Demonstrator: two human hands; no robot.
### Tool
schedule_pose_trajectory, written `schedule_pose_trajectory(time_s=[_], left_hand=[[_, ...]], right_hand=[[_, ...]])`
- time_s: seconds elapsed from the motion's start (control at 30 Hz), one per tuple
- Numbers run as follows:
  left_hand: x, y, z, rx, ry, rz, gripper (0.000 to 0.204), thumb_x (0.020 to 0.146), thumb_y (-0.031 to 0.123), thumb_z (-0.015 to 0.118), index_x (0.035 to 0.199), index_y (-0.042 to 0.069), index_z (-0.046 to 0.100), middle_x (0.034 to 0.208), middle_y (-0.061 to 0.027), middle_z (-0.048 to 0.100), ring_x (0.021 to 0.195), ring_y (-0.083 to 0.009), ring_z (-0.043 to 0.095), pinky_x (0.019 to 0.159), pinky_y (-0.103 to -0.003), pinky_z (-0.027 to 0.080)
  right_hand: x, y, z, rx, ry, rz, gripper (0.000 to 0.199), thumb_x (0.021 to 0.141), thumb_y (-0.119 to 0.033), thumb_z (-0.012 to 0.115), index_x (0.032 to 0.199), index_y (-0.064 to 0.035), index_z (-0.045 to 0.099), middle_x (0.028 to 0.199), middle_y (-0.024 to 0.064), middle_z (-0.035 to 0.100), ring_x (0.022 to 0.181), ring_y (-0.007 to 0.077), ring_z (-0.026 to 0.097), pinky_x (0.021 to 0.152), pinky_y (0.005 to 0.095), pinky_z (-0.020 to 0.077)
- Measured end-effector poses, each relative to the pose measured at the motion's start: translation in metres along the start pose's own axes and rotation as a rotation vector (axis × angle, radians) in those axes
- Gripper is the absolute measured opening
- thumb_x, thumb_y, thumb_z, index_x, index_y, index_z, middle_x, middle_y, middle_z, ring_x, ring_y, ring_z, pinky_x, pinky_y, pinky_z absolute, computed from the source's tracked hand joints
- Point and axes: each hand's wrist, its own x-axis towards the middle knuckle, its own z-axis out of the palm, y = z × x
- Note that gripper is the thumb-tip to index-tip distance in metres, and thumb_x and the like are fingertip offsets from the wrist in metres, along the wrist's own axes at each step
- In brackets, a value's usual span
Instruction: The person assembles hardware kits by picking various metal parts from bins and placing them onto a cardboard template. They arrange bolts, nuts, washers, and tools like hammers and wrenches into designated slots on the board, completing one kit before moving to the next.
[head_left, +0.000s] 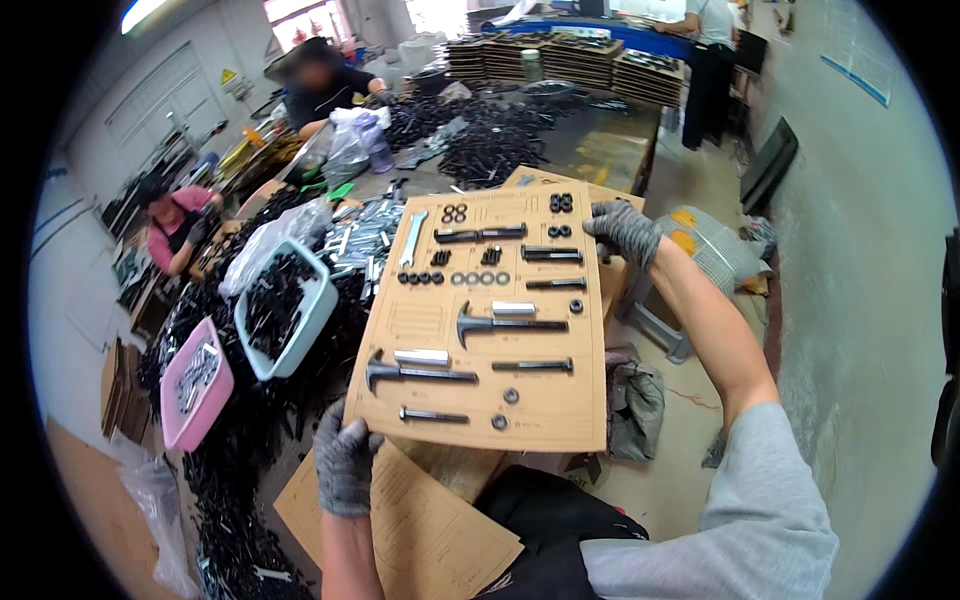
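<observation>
Both my hands wear grey knit gloves and hold a brown cardboard sheet (430, 325), tilted up in front of me. My left hand (345, 460) grips its lower left corner; my right hand (625, 232) has the upper right edge. Fixed on the sheet are a silvery open-ended wrench (413, 238), black bolts (532, 366), rows of nuts and washers (480, 279), and two silver tubes (421, 356). Two black hammer-shaped pieces (515, 325) with curved ends lie beside the tubes. The fingers behind the sheet are hidden.
Another cardboard sheet (400, 525) lies below. Left, a blue bin (325, 310) and a pink bin (222, 400) stand among heaped black hardware. Stacked boards (535, 62) are at the back. A stool (670, 335) stands right. Two people work left; another stands far right.
</observation>
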Motion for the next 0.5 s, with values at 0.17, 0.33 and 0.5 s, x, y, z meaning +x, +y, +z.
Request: schedule_pose_trajectory(time_s=[0.17, 0.33, 0.5], left_hand=[[0.081, -0.013, -0.023, -0.081, -0.206, 0.032, 0.064, 0.076, 0.024, 0.075, 0.128, -0.002, 0.048, 0.117, -0.0103, 0.06, 0.104, -0.0219, 0.06, 0.087, -0.034, 0.052], [0.174, -0.051, -0.023, -0.173, -0.266, 0.027, 0.052, 0.083, 0.008, 0.062, 0.13, -0.003, 0.046, 0.118, -0.0125, 0.06, 0.106, -0.0216, 0.061, 0.088, -0.036, 0.054], [0.258, -0.082, -0.027, -0.186, -0.261, -0.064, 0.045, 0.086, 0.003, 0.056, 0.131, 0.005, 0.048, 0.11, -0.0087, 0.063, 0.089, -0.0166, 0.064, 0.07, -0.027, 0.056]], right_hand=[[-0.008, 0.008, 0.0, 0.047, 0.151, -0.122, 0.013, 0.085, -0.008, 0.063, 0.096, -0.0015, 0.065, 0.078, 0.0061, 0.067, 0.058, 0.015, 0.062, 0.048, 0.0258, 0.0525], [0.007, 0.031, -0.012, 0.016, 0.366, -0.07, 0.017, 0.085, -0.009, 0.066, 0.102, -0.0044, 0.064, 0.087, 0.0069, 0.067, 0.067, 0.0152, 0.063, 0.051, 0.0252, 0.0547], [0.039, 0.063, -0.027, 0.099, 0.404, -0.087, 0.015, 0.086, -0.008, 0.064, 0.1, -0.0053, 0.063, 0.086, 0.0067, 0.066, 0.065, 0.0143, 0.062, 0.051, 0.0259, 0.0541]])
